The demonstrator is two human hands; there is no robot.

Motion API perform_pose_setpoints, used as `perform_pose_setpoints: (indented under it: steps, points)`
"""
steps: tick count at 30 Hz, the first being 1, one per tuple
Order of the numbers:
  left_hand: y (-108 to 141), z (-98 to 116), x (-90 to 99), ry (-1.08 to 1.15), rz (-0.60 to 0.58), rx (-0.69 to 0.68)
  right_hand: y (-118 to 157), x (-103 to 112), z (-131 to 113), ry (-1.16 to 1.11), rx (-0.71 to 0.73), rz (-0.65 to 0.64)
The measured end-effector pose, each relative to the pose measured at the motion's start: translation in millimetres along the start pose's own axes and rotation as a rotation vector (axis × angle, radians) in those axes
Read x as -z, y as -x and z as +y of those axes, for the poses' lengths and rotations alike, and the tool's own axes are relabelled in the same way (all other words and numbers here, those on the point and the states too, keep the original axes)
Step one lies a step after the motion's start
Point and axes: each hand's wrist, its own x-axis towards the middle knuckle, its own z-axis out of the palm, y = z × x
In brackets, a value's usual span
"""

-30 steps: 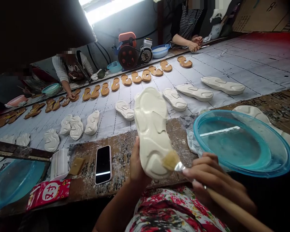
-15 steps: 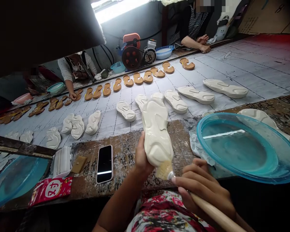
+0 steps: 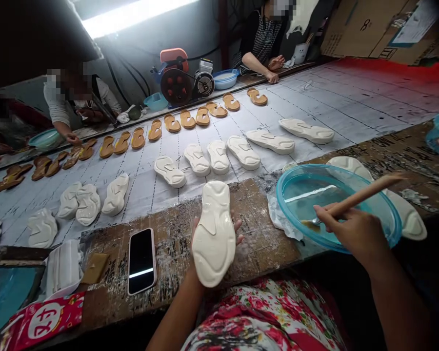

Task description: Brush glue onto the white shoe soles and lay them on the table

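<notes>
Left hand (image 3: 195, 238) palm up and spread, right hand (image 3: 351, 230) curled closed, forearm angled from lower right.

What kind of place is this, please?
Probably a small shoe workshop: rows of white shoe soles and tan sandal soles lie along a long table, and a wooden-handled brush reaches into a blue plastic bowl.

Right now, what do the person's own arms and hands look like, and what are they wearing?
The left hand and right hand are bare and ungloved, with no sleeves reaching the forearms; the person wears a red-and-white floral print garment.
</notes>
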Motion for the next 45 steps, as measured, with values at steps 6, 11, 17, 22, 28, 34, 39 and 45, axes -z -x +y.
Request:
perform_pose_setpoints:
  steps: [6, 11, 17, 22, 28, 34, 39, 45]
  points:
    - [-9.0, 0.0, -4.6, 0.016, 0.116, 0.133, -1.3, 13.0, -16.3, -0.063, 0.041, -0.01]
    - [-14.2, 10.6, -55.5, -0.014, 0.131, 0.146, 3.3, 9.5, -73.0, -0.345, 0.184, -0.073]
    - [-12.3, 5.1, -99.9, -0.07, 0.131, 0.031, -6.0, -16.6, -135.8, -0.755, 0.546, -0.077]
    - [-3.8, 5.2, -111.3, -0.039, 0.091, 0.045, -7.9, -20.0, -134.2, -0.79, 0.538, -0.081]
    - [0.1, 10.5, -109.9, -0.195, 0.182, -0.035, 5.4, -10.6, -116.2, -0.729, 0.493, -0.127]
    - [4.0, 11.1, -108.6, -0.662, 0.148, -0.317, -7.9, 11.9, -142.0, -0.659, 0.318, -0.062]
    - [6.5, 14.2, -111.0, -0.814, 0.219, -0.465, 16.0, 19.8, -142.2, -0.542, 0.273, -0.111]
    - [-4.8, 14.0, -107.9, -0.521, 0.34, -0.604, 27.7, 16.8, -139.4, -0.457, 0.362, -0.141]
